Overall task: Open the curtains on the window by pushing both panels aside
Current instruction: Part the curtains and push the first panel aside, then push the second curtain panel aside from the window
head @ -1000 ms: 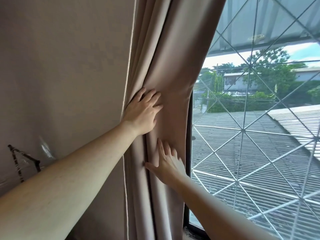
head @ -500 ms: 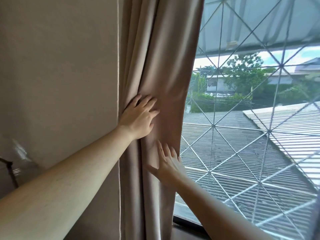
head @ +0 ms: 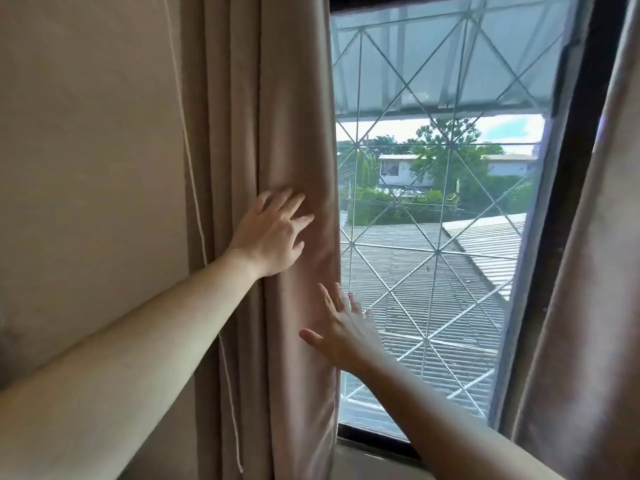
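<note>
Pressing flat against the left curtain panel [head: 266, 140], the left hand [head: 268, 233] lies with fingers spread and unclenched, palm on the gathered fabric; it grips nothing. The right hand [head: 341, 332] sits lower, also spread and unclenched, at the panel's inner edge. Whether its palm touches the cloth or hovers just beside it cannot be told, as the fingertips overlap the window [head: 440, 209] behind.

Head view, position: the left panel hangs bunched between the wall [head: 86, 168] and the glass, covering only the window's left margin. The right curtain panel [head: 588, 306] hangs at the far right, past the dark window frame [head: 568, 188], and appears already drawn off the glass. A thin cord [head: 194, 188] runs down the wall just beside the left panel.

Orientation: the left panel's long axis runs vertical, top to bottom of the view, with its folds parallel to that axis. Its free edge faces right, toward the glass.

Judgement on the step: the left panel seems nearly home. To finish well, both palms should push leftward together, across the folds, not down along them, so the cloth stacks evenly and the top does not lag. Pressure should stay light to avoid dragging on the rail, which is out of view. The cord should be kept clear of the left forearm.
</note>
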### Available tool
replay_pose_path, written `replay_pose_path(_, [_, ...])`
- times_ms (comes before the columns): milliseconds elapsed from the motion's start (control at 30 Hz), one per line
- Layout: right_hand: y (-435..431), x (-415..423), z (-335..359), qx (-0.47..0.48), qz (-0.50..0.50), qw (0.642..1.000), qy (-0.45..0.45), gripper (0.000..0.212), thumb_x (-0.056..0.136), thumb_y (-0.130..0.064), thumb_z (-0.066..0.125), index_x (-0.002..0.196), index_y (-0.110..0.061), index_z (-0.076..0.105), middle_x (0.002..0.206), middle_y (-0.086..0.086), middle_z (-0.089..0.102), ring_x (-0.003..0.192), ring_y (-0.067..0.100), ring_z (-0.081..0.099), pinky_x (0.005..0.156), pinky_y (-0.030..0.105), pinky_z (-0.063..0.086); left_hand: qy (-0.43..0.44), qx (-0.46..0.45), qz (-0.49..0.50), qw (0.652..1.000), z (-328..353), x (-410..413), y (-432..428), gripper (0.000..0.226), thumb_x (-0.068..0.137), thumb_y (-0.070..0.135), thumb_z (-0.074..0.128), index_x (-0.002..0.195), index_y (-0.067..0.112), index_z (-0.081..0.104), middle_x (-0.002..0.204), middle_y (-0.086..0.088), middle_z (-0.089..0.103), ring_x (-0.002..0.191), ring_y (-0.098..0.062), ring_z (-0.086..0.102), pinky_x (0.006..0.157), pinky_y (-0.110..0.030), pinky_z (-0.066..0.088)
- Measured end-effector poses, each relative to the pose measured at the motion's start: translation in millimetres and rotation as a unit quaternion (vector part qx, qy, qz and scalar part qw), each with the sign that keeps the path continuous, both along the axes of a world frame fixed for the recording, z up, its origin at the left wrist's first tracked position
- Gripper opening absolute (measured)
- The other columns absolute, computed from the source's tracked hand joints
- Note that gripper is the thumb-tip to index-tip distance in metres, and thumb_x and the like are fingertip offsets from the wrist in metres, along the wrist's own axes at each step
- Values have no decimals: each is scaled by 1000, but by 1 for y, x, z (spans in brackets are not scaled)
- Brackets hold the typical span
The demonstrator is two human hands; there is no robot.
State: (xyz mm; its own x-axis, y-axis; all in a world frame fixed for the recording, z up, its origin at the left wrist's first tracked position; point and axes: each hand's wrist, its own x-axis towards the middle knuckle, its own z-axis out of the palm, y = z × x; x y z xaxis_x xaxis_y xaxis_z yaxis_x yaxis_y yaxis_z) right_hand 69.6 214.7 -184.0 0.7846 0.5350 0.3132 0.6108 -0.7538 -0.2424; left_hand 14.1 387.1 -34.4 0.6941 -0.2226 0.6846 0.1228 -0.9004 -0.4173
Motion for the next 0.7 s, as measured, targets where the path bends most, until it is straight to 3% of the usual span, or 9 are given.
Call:
replay_pose_path(433, [-163, -17, 6, -30, -56, 997, -49, 96, 92, -79, 37, 164, -35, -9, 177, 8, -7, 161, 38, -5, 127, 65, 2, 42, -10, -73, 996, -10, 9, -150, 65, 101, 50, 52, 160, 32, 35, 173, -6, 20, 161, -26, 15, 129, -53, 11])
replay_pose_path(700, [-254, -32, 17, -46, -108, 991, -62, 94, 95, -76, 39, 164, -36, -11, 176, 5, -11, 161, 35, -11, 126, 64, 0, 57, -2, -127, 990, -1, 14, -233, 68, 102, 57, 44, 163, 35, 25, 175, -5, 10, 161, -27, 11, 130, -54, 12])
